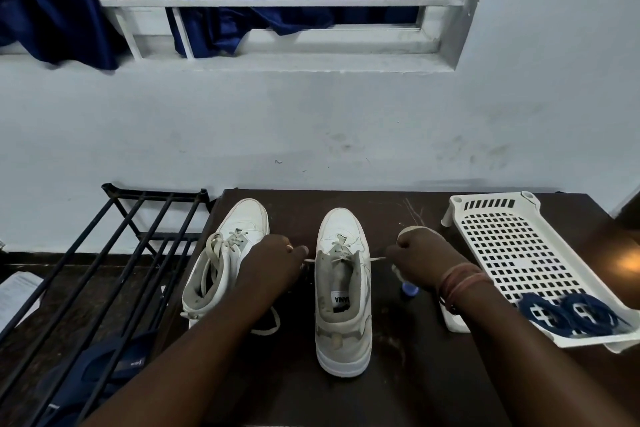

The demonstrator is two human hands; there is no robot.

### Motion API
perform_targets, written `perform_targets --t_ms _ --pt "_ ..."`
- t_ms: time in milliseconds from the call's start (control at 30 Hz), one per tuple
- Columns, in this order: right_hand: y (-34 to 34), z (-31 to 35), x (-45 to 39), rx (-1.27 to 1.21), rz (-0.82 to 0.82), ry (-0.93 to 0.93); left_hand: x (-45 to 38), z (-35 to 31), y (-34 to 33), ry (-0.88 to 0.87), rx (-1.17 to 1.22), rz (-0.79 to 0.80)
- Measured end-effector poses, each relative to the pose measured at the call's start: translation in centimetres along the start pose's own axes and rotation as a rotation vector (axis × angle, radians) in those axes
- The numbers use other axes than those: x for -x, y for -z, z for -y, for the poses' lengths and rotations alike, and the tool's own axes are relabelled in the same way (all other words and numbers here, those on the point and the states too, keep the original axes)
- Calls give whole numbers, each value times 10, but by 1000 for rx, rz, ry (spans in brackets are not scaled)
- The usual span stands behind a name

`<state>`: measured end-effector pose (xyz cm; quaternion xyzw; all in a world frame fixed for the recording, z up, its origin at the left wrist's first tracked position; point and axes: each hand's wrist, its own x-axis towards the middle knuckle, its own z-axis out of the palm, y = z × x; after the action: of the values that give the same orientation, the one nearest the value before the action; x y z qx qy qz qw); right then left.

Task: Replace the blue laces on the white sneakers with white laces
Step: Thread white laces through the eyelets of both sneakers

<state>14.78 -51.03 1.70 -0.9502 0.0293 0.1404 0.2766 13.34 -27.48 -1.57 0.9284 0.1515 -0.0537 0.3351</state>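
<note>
Two white sneakers stand on a dark table, toes toward the wall. The left sneaker carries a white lace with loose ends hanging over its collar. The right sneaker has a white lace through its lower eyelets. My left hand grips one end of that lace to the left of the shoe. On the shoe's right side, my right hand grips the other end, with lace looped over the fist. Both ends are pulled taut sideways. The blue laces lie coiled in a white tray.
The perforated white plastic tray sits at the table's right. A small blue-capped item lies under my right wrist. A black metal rack stands left of the table, with dark blue fabric and papers below it. The wall and window are behind.
</note>
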Motion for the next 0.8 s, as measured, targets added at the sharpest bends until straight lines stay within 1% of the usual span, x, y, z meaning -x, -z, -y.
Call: perform_targets --t_ms 100,200,267,333,400,467,500,567,600,700,800 --pt "5 -11 -2 -126 49 65 2 -2 4 15 95 11" --pt "4 -12 -4 -324 -29 167 9 -8 5 -47 142 6" --pt "2 -3 -6 -448 -117 229 12 -10 5 -68 231 1" --pt "1 2 -9 -528 -148 273 13 -10 5 -99 293 -41" --pt "-2 2 -9 -486 -177 295 14 -10 4 -168 273 -83" --pt "-7 -2 -10 -365 -275 283 20 -17 7 -202 233 -102" --pt "-8 -2 -8 -308 -334 271 21 -18 7 -206 208 -100" --pt "-8 2 -4 -252 -412 290 26 -22 8 -154 182 -48" --pt "-8 6 -1 -238 -419 335 28 -23 7 -115 185 3" --pt "-13 22 9 -205 -367 519 32 -19 4 -58 255 166" --pt "-26 31 13 -161 -310 568 33 -16 5 52 463 267"
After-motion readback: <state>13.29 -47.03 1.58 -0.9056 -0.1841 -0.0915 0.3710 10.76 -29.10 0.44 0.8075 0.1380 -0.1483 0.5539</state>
